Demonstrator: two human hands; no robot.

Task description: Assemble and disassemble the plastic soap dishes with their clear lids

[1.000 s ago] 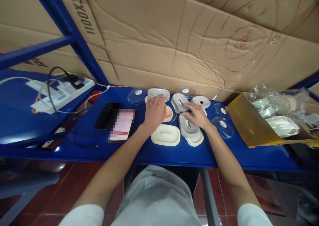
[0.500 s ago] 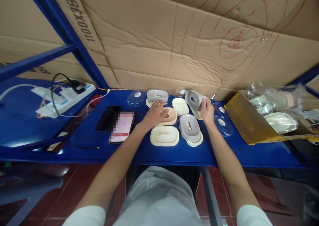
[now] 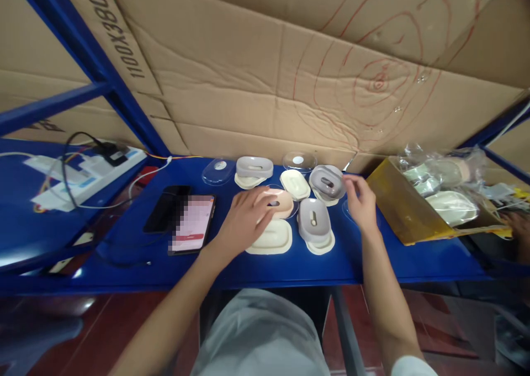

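Note:
My left hand [image 3: 244, 218] grips a peach soap dish [image 3: 281, 202] in the middle of the blue shelf [image 3: 265, 265]. A cream tray [image 3: 271, 239] lies just in front of that dish. My right hand [image 3: 362, 202] hovers open, its fingertips beside a grey slotted dish [image 3: 327, 181] that rests on a cream tray at the back right. Another grey dish [image 3: 313, 220] sits on a cream tray between my hands. A bare cream tray [image 3: 295, 184] lies behind it.
A third grey dish [image 3: 254, 167] and two clear lids [image 3: 218, 171] [image 3: 298, 160] stand at the back by the cardboard wall. Two phones [image 3: 168, 215] [image 3: 191, 223] lie to the left, with a power strip [image 3: 83, 169] and cables beyond. A yellow box [image 3: 408, 207] of bagged parts stands to the right.
My right hand lifted a grey dish off the middle cream tray, set it on the tray at the back right and let go. My left hand closed on the peach dish.

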